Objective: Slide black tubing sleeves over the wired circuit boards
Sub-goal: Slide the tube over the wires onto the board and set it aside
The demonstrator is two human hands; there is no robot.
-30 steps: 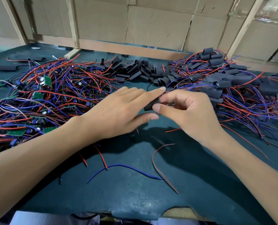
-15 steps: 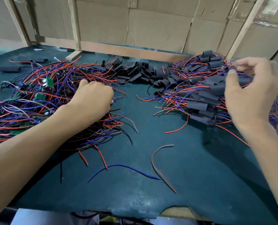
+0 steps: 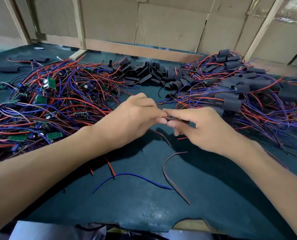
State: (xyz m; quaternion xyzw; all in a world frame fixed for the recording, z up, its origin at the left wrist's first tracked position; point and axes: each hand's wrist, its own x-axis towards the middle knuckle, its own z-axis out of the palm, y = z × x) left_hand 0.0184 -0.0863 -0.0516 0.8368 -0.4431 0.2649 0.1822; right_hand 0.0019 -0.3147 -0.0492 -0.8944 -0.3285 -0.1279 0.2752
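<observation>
Two hands are meeting over the middle of the dark green bench: the left hand and the right hand are both pinching something thin and dark between fingertips, most likely a bundle of red and blue wire leads, though motion blur is hiding whether a board or a sleeve is already in the pinch. Both hands are curling round that bundle, neither one lying slack.

Unsleeved work is lying to the left, a tangled heap of small green circuit boards with red and blue wires. Loose black tubing sleeves, short and flattened, are piled at the far centre of the bench. Finished pieces, boards already wearing black sleeves, are stacking up on the right. A few stray wire offcuts are lying near the front edge.

Judging by their look, the sleeves are light, soft and collapsible, so each one will be needing a squeeze at the edges to open its mouth. The wires are limp and will be snagging on neighbours; gripping the leads close to the board should be giving the stiffest hold for feeding it through. The boards are small and light, with solder joints that a hard tug could be straining
</observation>
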